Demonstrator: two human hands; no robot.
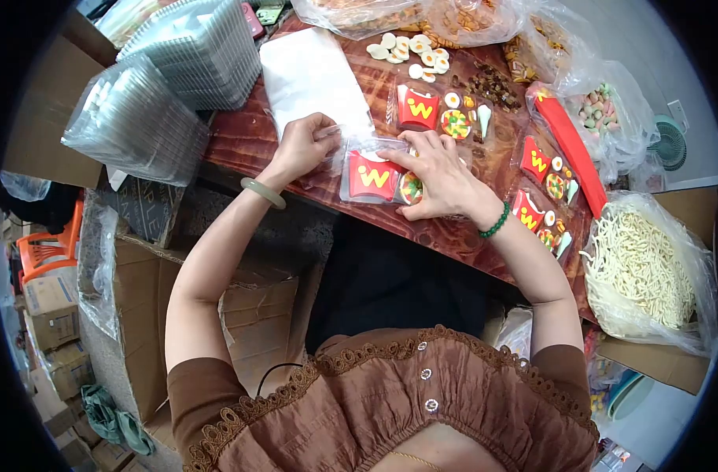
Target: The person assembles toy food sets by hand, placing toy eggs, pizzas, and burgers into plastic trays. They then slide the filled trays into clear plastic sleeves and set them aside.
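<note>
My left hand pinches the clear film at the left edge of a plastic pack, its fingers closed. Inside that pack lie a red piece with a yellow mark and a round multicoloured piece. My right hand rests over the pack's right part with fingers spread, covering some of its contents. Just beyond is a similar pack with a red piece, a small egg shape and a white cone. A stack of white sheets lies behind my left hand.
Clear trays are stacked at the back left. Egg-shaped pieces and brown bits lie farther back. Two more packs and a long red strip are at right, beside a bag of cream-coloured strands.
</note>
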